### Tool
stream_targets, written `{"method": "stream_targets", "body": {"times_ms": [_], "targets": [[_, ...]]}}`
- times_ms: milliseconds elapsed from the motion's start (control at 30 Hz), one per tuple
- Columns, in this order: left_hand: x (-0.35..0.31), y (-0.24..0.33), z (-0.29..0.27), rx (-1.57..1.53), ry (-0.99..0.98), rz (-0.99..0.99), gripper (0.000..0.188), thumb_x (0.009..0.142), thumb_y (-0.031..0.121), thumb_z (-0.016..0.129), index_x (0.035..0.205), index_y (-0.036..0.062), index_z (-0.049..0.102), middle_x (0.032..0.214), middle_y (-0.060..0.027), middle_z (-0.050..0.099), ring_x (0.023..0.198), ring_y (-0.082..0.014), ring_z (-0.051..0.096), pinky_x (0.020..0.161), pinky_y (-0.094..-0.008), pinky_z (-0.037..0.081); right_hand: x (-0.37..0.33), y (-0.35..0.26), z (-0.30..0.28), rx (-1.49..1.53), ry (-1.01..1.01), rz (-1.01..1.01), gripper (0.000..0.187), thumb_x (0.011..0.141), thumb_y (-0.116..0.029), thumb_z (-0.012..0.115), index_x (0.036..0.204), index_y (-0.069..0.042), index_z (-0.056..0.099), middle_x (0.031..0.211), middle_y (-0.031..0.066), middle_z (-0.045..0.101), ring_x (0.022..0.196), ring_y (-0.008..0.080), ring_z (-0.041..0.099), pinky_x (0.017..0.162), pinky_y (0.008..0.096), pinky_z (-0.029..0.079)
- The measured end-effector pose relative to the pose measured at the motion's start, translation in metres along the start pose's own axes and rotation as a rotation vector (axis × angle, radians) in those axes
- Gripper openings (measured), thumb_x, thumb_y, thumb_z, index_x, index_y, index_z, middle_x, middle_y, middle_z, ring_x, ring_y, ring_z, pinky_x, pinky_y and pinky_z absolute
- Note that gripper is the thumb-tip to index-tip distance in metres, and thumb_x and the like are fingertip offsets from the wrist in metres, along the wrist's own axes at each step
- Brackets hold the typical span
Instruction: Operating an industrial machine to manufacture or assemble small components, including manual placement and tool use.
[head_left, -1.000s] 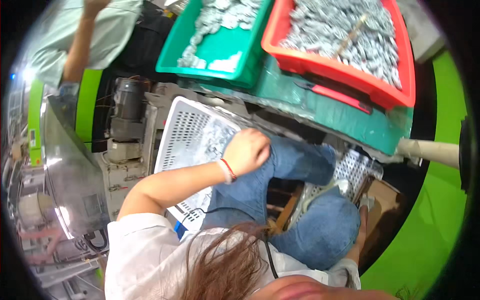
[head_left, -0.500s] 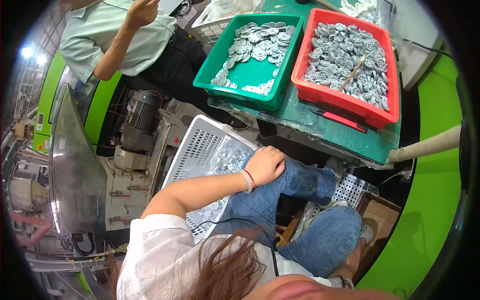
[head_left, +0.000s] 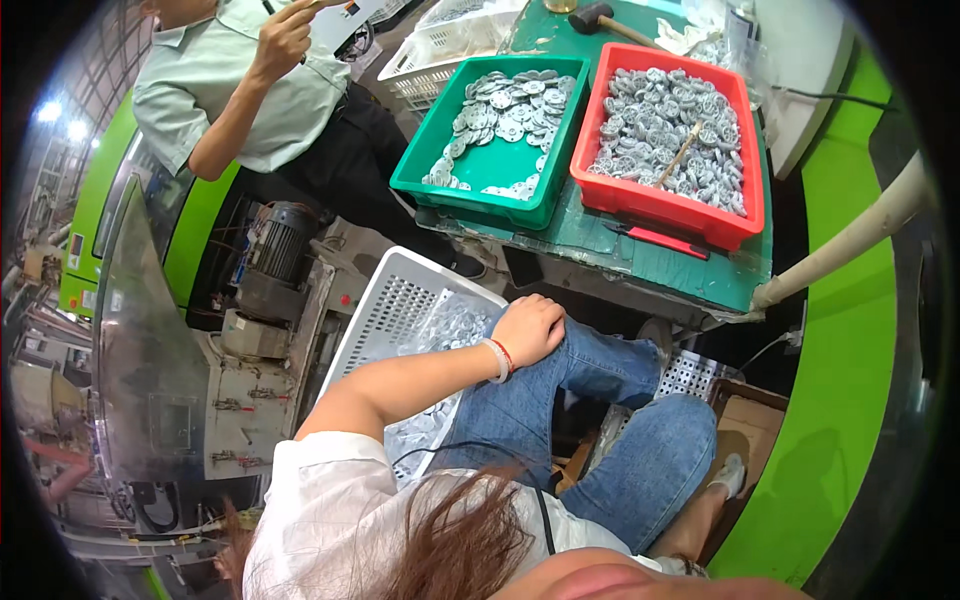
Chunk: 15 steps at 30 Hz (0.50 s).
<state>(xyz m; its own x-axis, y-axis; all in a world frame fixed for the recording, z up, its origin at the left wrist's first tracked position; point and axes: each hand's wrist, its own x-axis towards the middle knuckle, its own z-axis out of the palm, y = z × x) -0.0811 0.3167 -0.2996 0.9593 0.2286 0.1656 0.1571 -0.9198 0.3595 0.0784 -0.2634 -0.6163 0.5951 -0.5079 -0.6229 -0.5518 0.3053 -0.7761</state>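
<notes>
Head view: the frame has swung since a half second ago; both bins sit further left, and more of the tabletop's far end shows. This reads as a head movement, with handling of the parts apparently at a pause.
Motor: a finned grey electric motor stands left of centre.
Co-worker: a raised hand at the upper left holds something thin, too cropped to identify.
White crate: the perforated crate, left of centre, contains grey parts under clear plastic.
Green bin: at upper centre, the bin contains flat grey discs, with part of its floor bare.
Left hand: still on the denim knee at centre, the left hand lies palm down, relaxed, fingers loosely curved; no part shows in it.
Mallet: its dark head is now in frame at the top.
Red bin: at upper right, the bin is heaped with spoked grey wheels, a thin stick across them.
Right hand: low at right, beside the other knee; I cannot tell its shape or grip.
</notes>
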Motion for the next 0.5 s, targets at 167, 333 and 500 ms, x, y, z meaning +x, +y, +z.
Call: {"method": "stream_targets", "body": {"times_ms": [167, 333, 500], "targets": [[-0.008, 0.000, 0.000, -0.043, 0.070, 0.013, 0.013, 0.079, 0.016, 0.057, 0.082, 0.0047, 0.062, 0.082, -0.0111, 0.063, 0.085, -0.0291, 0.059, 0.079, -0.0405, 0.046, -0.125, -0.005, 0.017, 0.137, -0.434, -0.110, 0.019, 0.088, -0.022, 0.058, 0.076, -0.007, 0.061, 0.069, 0.0019, 0.054, 0.059, 0.0128, 0.048, 0.053, 0.0215, 0.037], [-0.021, -0.002, -0.009, -0.076, -0.041, -0.097, 0.017, 0.075, 0.020, 0.056, 0.073, 0.0059, 0.064, 0.075, -0.0146, 0.065, 0.078, -0.0336, 0.062, 0.073, -0.0457, 0.048, -0.264, -0.048, 0.023, -0.364, -0.484, -0.698, 0.021, 0.087, -0.014, 0.061, 0.103, 0.000, 0.058, 0.087, 0.0057, 0.062, 0.076, 0.0196, 0.058, 0.072, 0.0330, 0.049], [-0.042, 0.014, -0.029, -0.292, 0.211, 0.036, 0.016, 0.081, 0.018, 0.055, 0.087, 0.0077, 0.065, 0.082, -0.0107, 0.066, 0.085, -0.0313, 0.062, 0.075, -0.0433, 0.049, -0.381, -0.129, 0.020, -0.867, -0.194, -1.467, 0.017, 0.086, -0.014, 0.061, 0.097, -0.001, 0.064, 0.104, 0.0153, 0.062, 0.096, 0.0327, 0.060, 0.086, 0.0359, 0.047]]}}
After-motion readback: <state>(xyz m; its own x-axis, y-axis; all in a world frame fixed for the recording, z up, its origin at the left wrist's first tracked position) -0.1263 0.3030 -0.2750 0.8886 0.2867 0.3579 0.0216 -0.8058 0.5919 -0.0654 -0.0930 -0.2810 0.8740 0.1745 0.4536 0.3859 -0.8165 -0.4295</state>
